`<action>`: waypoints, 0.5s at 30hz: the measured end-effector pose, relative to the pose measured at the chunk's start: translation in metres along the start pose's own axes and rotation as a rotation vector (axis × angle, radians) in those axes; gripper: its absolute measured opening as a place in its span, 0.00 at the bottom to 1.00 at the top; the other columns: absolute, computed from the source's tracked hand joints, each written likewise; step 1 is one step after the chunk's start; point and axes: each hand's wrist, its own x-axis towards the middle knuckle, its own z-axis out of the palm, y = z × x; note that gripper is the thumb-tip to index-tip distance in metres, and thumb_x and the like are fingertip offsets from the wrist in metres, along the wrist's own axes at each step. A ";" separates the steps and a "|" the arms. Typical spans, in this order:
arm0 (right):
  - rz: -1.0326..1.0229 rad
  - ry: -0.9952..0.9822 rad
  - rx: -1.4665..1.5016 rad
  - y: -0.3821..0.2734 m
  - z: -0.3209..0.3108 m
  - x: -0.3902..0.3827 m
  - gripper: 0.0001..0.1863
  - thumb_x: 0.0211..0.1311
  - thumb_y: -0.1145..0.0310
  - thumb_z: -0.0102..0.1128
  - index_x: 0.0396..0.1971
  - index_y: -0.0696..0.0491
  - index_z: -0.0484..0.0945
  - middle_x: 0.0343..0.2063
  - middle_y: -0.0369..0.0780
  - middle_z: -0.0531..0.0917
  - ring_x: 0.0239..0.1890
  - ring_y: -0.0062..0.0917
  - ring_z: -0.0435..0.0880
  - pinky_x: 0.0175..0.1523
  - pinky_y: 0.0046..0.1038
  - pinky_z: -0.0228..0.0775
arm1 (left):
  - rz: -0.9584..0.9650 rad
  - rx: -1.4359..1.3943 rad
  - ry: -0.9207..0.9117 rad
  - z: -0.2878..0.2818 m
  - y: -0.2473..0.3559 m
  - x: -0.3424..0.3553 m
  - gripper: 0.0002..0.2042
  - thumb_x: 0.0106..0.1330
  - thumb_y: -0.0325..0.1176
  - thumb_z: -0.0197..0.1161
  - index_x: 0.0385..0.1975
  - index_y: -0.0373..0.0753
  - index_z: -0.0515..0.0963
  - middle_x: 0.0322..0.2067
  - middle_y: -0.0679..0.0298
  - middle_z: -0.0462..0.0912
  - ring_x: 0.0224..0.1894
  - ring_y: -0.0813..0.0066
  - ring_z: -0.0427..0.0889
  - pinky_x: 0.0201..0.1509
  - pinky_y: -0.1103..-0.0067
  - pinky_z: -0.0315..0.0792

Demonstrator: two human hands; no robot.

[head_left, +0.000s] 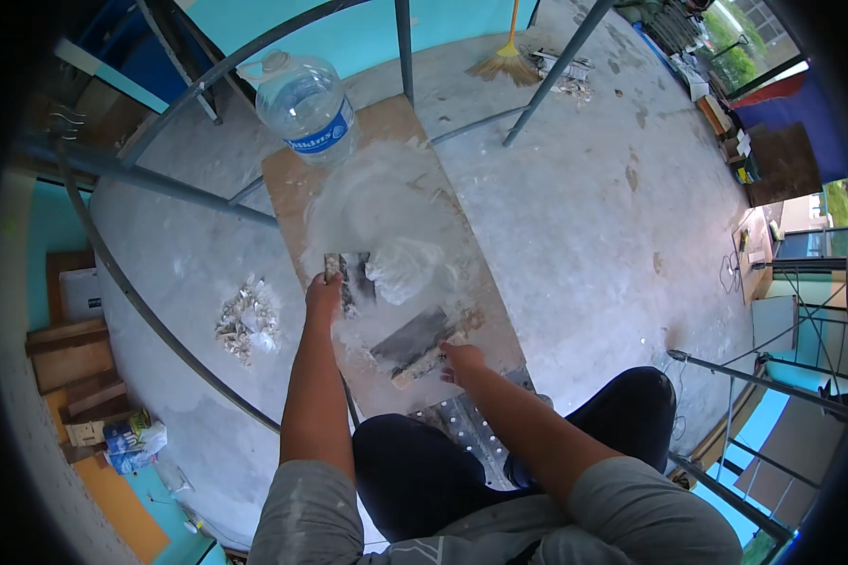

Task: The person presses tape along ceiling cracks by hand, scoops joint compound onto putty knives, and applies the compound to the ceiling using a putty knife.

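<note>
A wooden board [481, 311] smeared with white powder lies in front of my knees. On it sits a mound of wet white plaster [405, 271]. My left hand [323, 298] is closed round the handle of a flat-bladed trowel [358, 287], its blade against the mound's left side. Nearer to me, my right hand [462, 362] grips a plaster-caked handle on a second, wider trowel [412, 337]. That blade lies low over the board, tilted, apart from the mound. At the board's far end stands a large clear plastic jug [303, 105] with a blue label.
Grey metal scaffold rails [198, 193] curve round the left and far sides. A perforated metal plank [462, 428] runs beneath the board towards me. On the concrete floor lie a rubble pile [249, 320] and a broom [505, 66]. Wooden boxes [71, 363] line the left wall.
</note>
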 end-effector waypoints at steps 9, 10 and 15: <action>-0.297 0.218 -0.284 0.003 -0.024 0.041 0.25 0.51 0.57 0.69 0.41 0.59 0.73 0.33 0.44 0.79 0.33 0.31 0.80 0.32 0.34 0.76 | 0.008 -0.053 -0.181 0.063 0.028 -0.010 0.23 0.64 0.45 0.60 0.51 0.33 0.70 0.39 0.60 0.79 0.40 0.71 0.76 0.45 0.73 0.70; -0.493 0.370 -0.182 0.003 -0.031 0.053 0.24 0.51 0.57 0.68 0.41 0.59 0.74 0.31 0.43 0.79 0.31 0.30 0.79 0.32 0.31 0.74 | 0.023 -0.060 -0.199 0.076 0.032 -0.005 0.23 0.64 0.45 0.60 0.51 0.33 0.70 0.39 0.60 0.79 0.40 0.71 0.76 0.45 0.73 0.70; -0.691 0.250 -0.205 -0.016 -0.024 -0.009 0.24 0.55 0.57 0.66 0.42 0.60 0.72 0.32 0.43 0.79 0.32 0.27 0.78 0.37 0.29 0.72 | -0.163 -0.424 -0.264 0.048 -0.024 0.000 0.19 0.66 0.45 0.58 0.47 0.35 0.74 0.37 0.63 0.79 0.38 0.73 0.75 0.43 0.73 0.70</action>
